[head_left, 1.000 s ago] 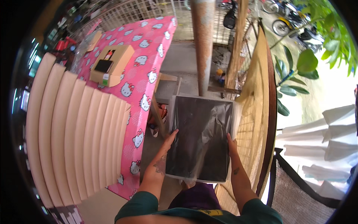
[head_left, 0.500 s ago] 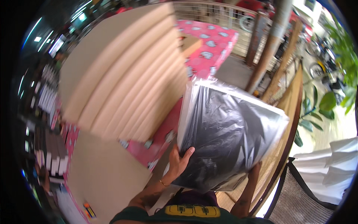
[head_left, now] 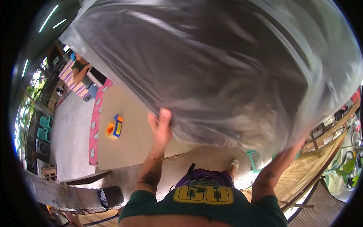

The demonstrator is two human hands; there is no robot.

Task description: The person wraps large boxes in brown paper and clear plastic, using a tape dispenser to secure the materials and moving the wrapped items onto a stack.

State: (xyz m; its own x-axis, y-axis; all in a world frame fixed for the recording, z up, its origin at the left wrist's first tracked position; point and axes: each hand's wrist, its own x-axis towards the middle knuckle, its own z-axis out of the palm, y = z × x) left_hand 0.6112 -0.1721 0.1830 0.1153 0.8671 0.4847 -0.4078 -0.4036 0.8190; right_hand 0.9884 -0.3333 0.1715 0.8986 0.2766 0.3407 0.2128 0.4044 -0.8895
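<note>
A large, dark, flat package in a clear plastic bag (head_left: pixel 204 75) fills the upper part of the view, raised and tilted in front of me. Loose, wrinkled plastic hangs over its edges. My left hand (head_left: pixel 162 130) grips its near left edge, thumb on top and the other fingers hidden underneath. At the near right corner, my right hand (head_left: pixel 297 145) holds the package from below, its fingers covered by the package and plastic. Left of the package, a tape dispenser (head_left: pixel 114 126), orange and blue with a roll of tape, lies on a brown cardboard sheet (head_left: pixel 128 151).
The cardboard lies on a table with a pink patterned cover (head_left: pixel 93 142). Beyond it a person (head_left: pixel 81 72) stands near a striped cloth. Green chairs (head_left: pixel 44 126) are at far left. A green stool (head_left: pixel 251 160) and a tan mesh panel (head_left: pixel 317 162) are at right.
Both hands have lifted the package higher and closer to my head. My view has swung left, and the tall stack of cardboard-coloured pieces no longer shows. The tape dispenser appears nearer the middle.
</note>
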